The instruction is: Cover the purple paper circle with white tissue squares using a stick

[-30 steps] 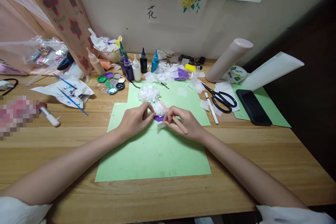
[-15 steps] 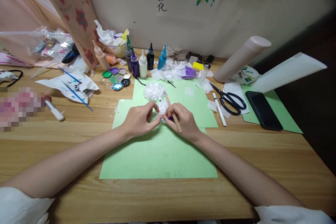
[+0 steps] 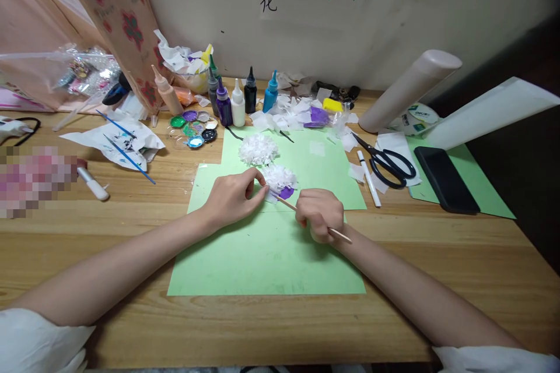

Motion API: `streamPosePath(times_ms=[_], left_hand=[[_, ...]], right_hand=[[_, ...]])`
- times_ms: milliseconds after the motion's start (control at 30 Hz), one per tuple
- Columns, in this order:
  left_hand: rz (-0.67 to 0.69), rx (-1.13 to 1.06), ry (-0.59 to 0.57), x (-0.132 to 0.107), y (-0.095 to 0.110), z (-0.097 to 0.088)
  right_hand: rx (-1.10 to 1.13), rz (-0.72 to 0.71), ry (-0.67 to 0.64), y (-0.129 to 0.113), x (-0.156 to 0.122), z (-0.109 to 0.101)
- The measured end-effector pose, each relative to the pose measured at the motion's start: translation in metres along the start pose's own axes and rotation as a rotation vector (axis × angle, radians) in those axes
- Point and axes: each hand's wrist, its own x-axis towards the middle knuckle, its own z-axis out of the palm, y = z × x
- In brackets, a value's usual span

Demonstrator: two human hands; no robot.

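My left hand (image 3: 234, 198) rests on the green paper sheet (image 3: 266, 250), its fingertips pinched against the edge of a white tissue-paper flower (image 3: 280, 178) that has a purple patch (image 3: 286, 192) beside it. My right hand (image 3: 320, 214) is curled around a thin wooden stick (image 3: 312, 221), whose tip points at the purple patch. A second white tissue flower (image 3: 258, 148) lies further back on the green paper.
Paint bottles (image 3: 238, 104) and small paint pots (image 3: 195, 129) stand at the back. Black scissors (image 3: 387, 161), a white pen (image 3: 368, 186), a black phone (image 3: 446, 179), paper scraps (image 3: 301, 113), blue brushes (image 3: 126, 154) on crumpled paper and a pink cylinder (image 3: 409, 90) surround the sheet.
My right hand has drawn back toward me from the flower, and the stick now lies slanted with its tip at the purple patch. My left hand stays at the flower's edge.
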Motion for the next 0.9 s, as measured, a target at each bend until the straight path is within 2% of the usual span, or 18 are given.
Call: streamPosePath(times_ms=[133, 500, 667, 733, 900], left_hand=[[-0.004, 0.003, 0.005, 0.001, 0.0, 0.0], [-0.022, 0.008, -0.009, 0.002, 0.001, 0.0], [-0.024, 0.021, 0.003, 0.002, 0.001, 0.001], [-0.028, 0.023, 0.006, 0.002, 0.001, 0.001], [-0.044, 0.021, 0.008, 0.002, 0.001, 0.001]], right_hand=[[-0.044, 0.037, -0.063, 0.001, 0.0, 0.003], [-0.022, 0.13, -0.063, 0.003, 0.002, 0.007], [0.038, 0.376, 0.043, 0.0, 0.007, 0.012], [0.063, 0.428, 0.067, -0.001, 0.007, 0.014], [0.086, 0.287, 0.09, -0.004, 0.003, 0.011]])
